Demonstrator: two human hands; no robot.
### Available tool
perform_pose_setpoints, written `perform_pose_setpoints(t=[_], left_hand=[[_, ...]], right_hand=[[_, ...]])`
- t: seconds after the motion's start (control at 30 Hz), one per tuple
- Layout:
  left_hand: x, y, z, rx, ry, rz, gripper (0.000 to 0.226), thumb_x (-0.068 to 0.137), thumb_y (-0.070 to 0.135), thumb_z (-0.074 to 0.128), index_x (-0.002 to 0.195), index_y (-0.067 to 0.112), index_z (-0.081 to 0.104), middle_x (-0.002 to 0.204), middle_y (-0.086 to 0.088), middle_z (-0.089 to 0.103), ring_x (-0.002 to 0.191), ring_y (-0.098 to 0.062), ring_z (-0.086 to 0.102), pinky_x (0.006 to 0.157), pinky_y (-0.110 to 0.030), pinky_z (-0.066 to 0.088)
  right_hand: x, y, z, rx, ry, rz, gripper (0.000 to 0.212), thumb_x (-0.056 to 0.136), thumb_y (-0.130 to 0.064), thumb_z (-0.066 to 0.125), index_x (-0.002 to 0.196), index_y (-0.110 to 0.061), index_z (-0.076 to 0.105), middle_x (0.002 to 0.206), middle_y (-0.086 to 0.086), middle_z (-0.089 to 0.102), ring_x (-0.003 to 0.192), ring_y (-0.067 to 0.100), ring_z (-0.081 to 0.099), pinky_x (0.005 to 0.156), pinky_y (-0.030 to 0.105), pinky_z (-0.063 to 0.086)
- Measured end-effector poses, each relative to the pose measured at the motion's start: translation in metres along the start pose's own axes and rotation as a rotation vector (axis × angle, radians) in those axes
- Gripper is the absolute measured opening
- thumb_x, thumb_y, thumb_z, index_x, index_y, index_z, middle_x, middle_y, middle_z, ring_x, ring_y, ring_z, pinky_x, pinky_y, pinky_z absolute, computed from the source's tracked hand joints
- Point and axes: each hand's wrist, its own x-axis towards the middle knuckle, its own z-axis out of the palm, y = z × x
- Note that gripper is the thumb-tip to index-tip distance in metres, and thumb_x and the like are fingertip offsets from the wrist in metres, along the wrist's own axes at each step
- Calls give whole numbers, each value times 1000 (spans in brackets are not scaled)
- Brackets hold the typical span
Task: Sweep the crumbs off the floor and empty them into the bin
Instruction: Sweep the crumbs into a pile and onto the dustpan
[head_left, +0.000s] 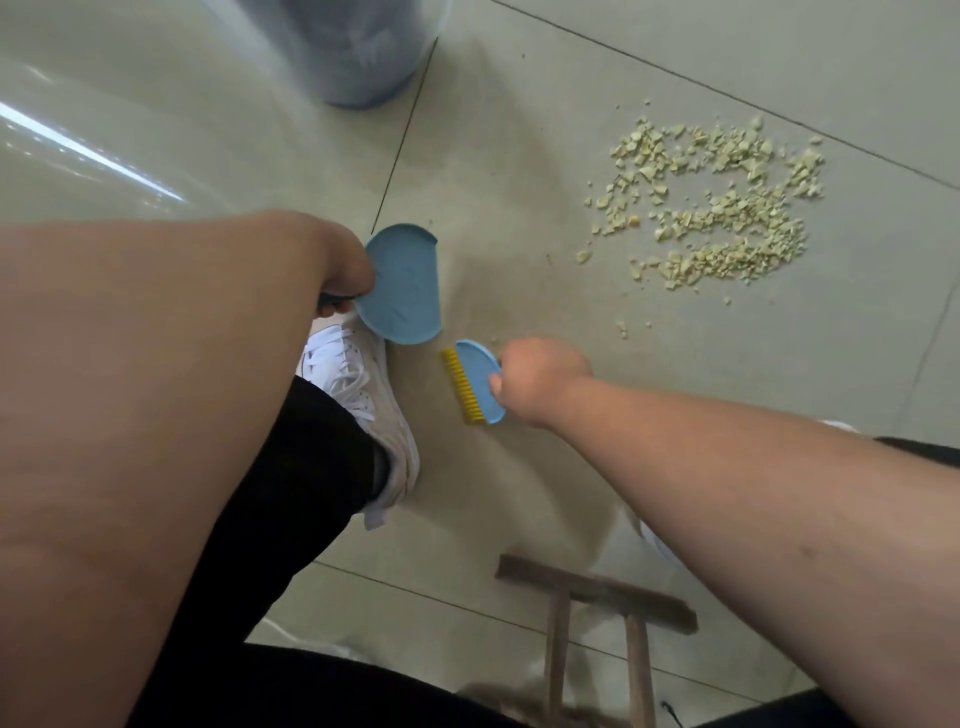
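Fingers (332, 306) of my left hand (343, 270) curl round the handle of the small blue plastic dustpan (402, 283), its pan bare; my right hand (540, 382) grips the blue hand brush with yellow bristles (475, 382); both tools sit well apart from the pale yellow crumbs (717, 208) scattered on the glossy tiled floor (519, 156); I'd set the pan's lip flat beside the pile, then brush in short strokes toward it; the grey bin (363, 52) waits beyond.

White shoe (363, 395), wooden stool (592, 597) on tiles.
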Motion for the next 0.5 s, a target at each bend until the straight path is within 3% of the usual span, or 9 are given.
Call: perform_pose_setpoints(t=[0.17, 0.3, 0.4, 0.5], left_hand=[[9, -9, 4, 36, 2, 1, 16, 109, 9, 42, 108, -5, 49, 67, -14, 52, 49, -22, 40, 45, -28, 35], [20, -9, 5, -10, 20, 2, 15, 107, 10, 43, 104, -4, 49, 63, -14, 53, 44, -21, 40, 38, -24, 36], [21, -2, 7, -28, 16, 46, 19, 104, 8, 45, 91, -2, 54, 59, -13, 53, 44, -21, 41, 42, -23, 37], [21, 9, 8, -31, 26, 83, 21, 99, 5, 48, 83, -1, 60, 61, -15, 58, 41, -21, 45, 39, -22, 40]], right_hand=[[21, 58, -37, -6, 103, 171, 37, 91, -40, 55, 115, -16, 69, 115, 12, 70, 105, 34, 67, 74, 33, 45], [23, 133, -75, -43, 179, 285, 35, 85, -45, 59, 95, -13, 68, 93, 13, 64, 86, 34, 62, 68, 32, 44], [15, 166, -88, -17, 160, 226, 40, 85, -44, 62, 70, -7, 62, 71, 13, 59, 75, 36, 60, 60, 36, 44], [-4, 174, -79, 18, 112, 131, 45, 81, -47, 64, 69, -4, 63, 62, 13, 57, 65, 32, 57, 60, 39, 49]])
